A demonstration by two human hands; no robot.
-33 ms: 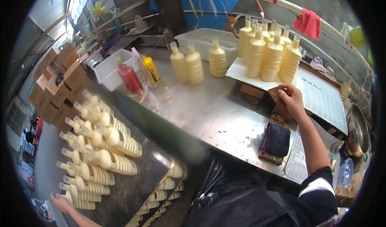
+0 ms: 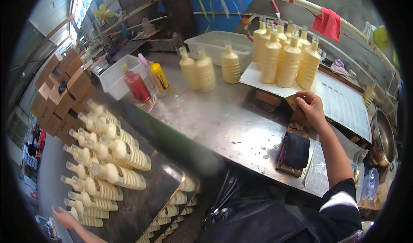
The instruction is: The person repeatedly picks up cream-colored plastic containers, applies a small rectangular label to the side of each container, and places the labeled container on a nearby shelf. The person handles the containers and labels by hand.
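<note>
My right hand [image 2: 311, 109] is closed, thumb against fingers, on a thin brown flat piece [image 2: 293, 101] at the front corner of a white board [image 2: 254, 80]. Several cream ribbed bottles [image 2: 285, 64] with clear necks stand grouped on that board, just beyond the hand. Far to the lower left, my left hand [image 2: 66, 219] has its fingers apart beside the nearest of many cream bottles [image 2: 105, 188] on a dark table [image 2: 146, 200]. Whether it touches that bottle I cannot tell. Three more cream bottles [image 2: 205, 73] stand on the metal bench [image 2: 202, 122].
A red bottle [image 2: 138, 87] and a yellow bottle [image 2: 159, 76] stand near a white bin [image 2: 115, 86]. Behind the bench bottles lies a clear tub [image 2: 245, 49]. A folded dark cloth [image 2: 296, 150] rests at the bench's front. Cardboard boxes [image 2: 64, 92] are stacked at left; more bottles sit below the dark table.
The whole view has shifted very slightly. The right hand's fingers are a little differently bent at the brown piece; the left hand has barely moved.
</note>
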